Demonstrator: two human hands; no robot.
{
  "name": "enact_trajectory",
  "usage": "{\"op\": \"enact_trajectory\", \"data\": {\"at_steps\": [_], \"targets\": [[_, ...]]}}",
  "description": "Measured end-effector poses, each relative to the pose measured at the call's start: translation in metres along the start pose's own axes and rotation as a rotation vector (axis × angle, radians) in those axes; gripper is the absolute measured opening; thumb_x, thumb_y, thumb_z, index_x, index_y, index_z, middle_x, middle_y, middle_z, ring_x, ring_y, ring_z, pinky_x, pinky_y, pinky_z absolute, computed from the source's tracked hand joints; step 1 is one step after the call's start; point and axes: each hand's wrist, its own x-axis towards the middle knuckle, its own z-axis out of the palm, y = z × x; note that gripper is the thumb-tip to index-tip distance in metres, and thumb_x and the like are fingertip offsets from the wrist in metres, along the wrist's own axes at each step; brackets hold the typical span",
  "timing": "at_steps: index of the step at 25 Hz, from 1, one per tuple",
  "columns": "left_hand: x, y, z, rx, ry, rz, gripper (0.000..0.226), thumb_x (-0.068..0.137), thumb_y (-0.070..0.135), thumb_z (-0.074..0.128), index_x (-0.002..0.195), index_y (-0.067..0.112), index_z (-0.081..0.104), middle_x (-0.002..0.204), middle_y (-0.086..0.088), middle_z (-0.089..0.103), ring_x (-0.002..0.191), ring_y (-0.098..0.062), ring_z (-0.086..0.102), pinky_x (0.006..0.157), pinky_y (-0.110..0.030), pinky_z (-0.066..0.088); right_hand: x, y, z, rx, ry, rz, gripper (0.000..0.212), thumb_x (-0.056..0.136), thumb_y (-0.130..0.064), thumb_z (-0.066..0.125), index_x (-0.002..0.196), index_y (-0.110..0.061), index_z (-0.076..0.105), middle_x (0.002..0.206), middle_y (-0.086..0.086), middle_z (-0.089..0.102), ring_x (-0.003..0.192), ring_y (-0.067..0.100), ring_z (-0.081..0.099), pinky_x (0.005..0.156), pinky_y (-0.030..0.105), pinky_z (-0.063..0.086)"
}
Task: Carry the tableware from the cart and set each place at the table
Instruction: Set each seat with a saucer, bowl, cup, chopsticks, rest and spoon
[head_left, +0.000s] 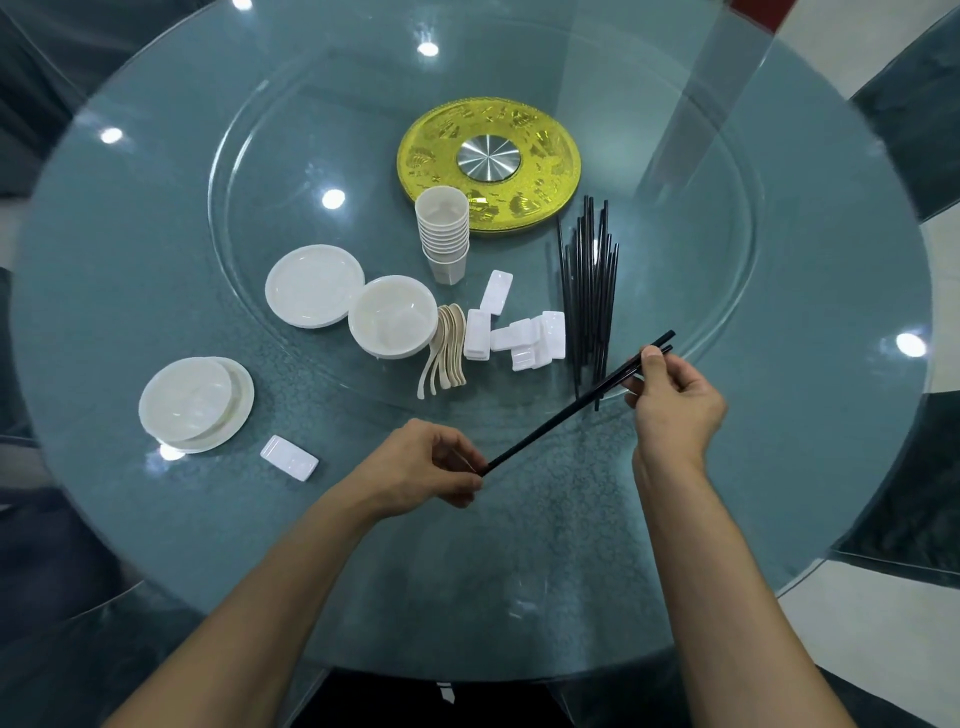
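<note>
A pair of black chopsticks (561, 415) slants above the glass table (156, 519), held at both ends. My left hand (421, 467) pinches the lower tips; my right hand (675, 400) grips the upper part near the thick ends. On the table's near left lie a bowl on a plate (195, 402) and one white chopstick rest (289, 457). On the glass turntable (260, 171) sit a plate stack (314, 286), a bowl stack (392, 316), beige spoons (447, 348), stacked cups (443, 234), several white rests (524, 332) and a bundle of black chopsticks (589, 291).
A gold disc with a steel hub (488, 158) marks the turntable's centre. Dark chairs (914, 109) ring the table. The table's near edge (467, 670) curves just below my forearms. Pale floor (883, 649) shows at the right.
</note>
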Motion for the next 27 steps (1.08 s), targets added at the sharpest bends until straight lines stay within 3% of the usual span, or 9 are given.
{"op": "enact_trajectory", "data": {"at_steps": [3, 9, 11, 13, 16, 21, 24, 27], "targets": [[-0.002, 0.001, -0.001, 0.004, 0.003, -0.007, 0.011, 0.087, 0.002, 0.075, 0.098, 0.001, 0.072, 0.082, -0.015, 0.075, 0.074, -0.034, 0.074, 0.071, -0.038, 0.063, 0.004, 0.002, 0.000, -0.010, 0.008, 0.002, 0.016, 0.096, -0.016, 0.069, 0.080, -0.019, 0.067, 0.069, -0.005, 0.066, 0.058, 0.007, 0.062, 0.060, 0.021, 0.051], [0.000, 0.008, -0.017, -0.250, 0.239, 0.112, 0.010, 0.089, -0.002, 0.070, 0.098, -0.001, 0.074, 0.077, -0.019, 0.072, 0.071, -0.026, 0.072, 0.070, -0.030, 0.062, 0.014, 0.009, -0.005, -0.091, 0.084, -0.069, 0.017, 0.097, -0.025, 0.066, 0.082, -0.021, 0.073, 0.072, -0.006, 0.070, 0.067, 0.011, 0.062, 0.071, 0.033, 0.054], [0.001, 0.011, -0.021, -0.249, 0.295, 0.143, 0.010, 0.090, -0.001, 0.069, 0.099, -0.001, 0.074, 0.076, -0.018, 0.072, 0.071, -0.024, 0.072, 0.070, -0.029, 0.061, 0.016, 0.014, -0.007, -0.176, 0.114, -0.164, 0.020, 0.097, -0.034, 0.063, 0.099, -0.021, 0.078, 0.087, -0.003, 0.070, 0.077, 0.010, 0.062, 0.082, 0.037, 0.057], [0.002, 0.013, -0.023, -0.227, 0.342, 0.162, 0.010, 0.091, 0.000, 0.069, 0.100, -0.001, 0.074, 0.073, -0.015, 0.072, 0.069, -0.023, 0.072, 0.069, -0.026, 0.060, 0.014, 0.014, -0.008, -0.275, 0.112, -0.258, 0.029, 0.099, -0.032, 0.059, 0.120, -0.019, 0.074, 0.106, 0.001, 0.062, 0.087, 0.011, 0.060, 0.091, 0.029, 0.053], [0.003, 0.015, -0.025, -0.187, 0.382, 0.172, 0.011, 0.091, 0.000, 0.070, 0.101, -0.002, 0.074, 0.074, -0.015, 0.072, 0.069, -0.022, 0.073, 0.068, -0.024, 0.060, 0.004, 0.007, -0.006, -0.378, 0.053, -0.372, 0.029, 0.102, -0.023, 0.057, 0.128, -0.018, 0.069, 0.112, 0.002, 0.055, 0.087, 0.009, 0.056, 0.085, 0.019, 0.047], [-0.001, 0.021, -0.026, -0.220, 0.384, 0.179, 0.009, 0.092, 0.007, 0.071, 0.096, 0.001, 0.076, 0.076, -0.018, 0.073, 0.070, -0.022, 0.072, 0.069, -0.027, 0.061, -0.019, 0.000, 0.009, -0.257, -0.271, -0.304, 0.010, 0.094, -0.013, 0.071, 0.103, -0.016, 0.074, 0.083, -0.007, 0.069, 0.073, 0.000, 0.060, 0.074, 0.016, 0.051], [0.000, 0.025, -0.021, -0.294, 0.374, 0.159, 0.010, 0.094, 0.010, 0.068, 0.091, 0.003, 0.074, 0.074, -0.015, 0.071, 0.069, -0.022, 0.071, 0.069, -0.029, 0.061, -0.042, 0.008, 0.024, -0.334, -0.576, -0.282, 0.012, 0.091, -0.011, 0.074, 0.092, -0.023, 0.075, 0.079, -0.009, 0.073, 0.071, -0.002, 0.063, 0.073, 0.014, 0.051], [0.001, 0.027, -0.016, -0.336, 0.369, 0.142, 0.014, 0.093, 0.013, 0.069, 0.093, -0.001, 0.073, 0.076, -0.014, 0.069, 0.071, -0.025, 0.072, 0.067, -0.029, 0.061, -0.062, 0.023, 0.033, -0.379, -0.720, -0.219, 0.012, 0.089, -0.015, 0.077, 0.089, -0.027, 0.076, 0.080, -0.006, 0.076, 0.076, 0.005, 0.070, 0.075, 0.020, 0.056]]}}
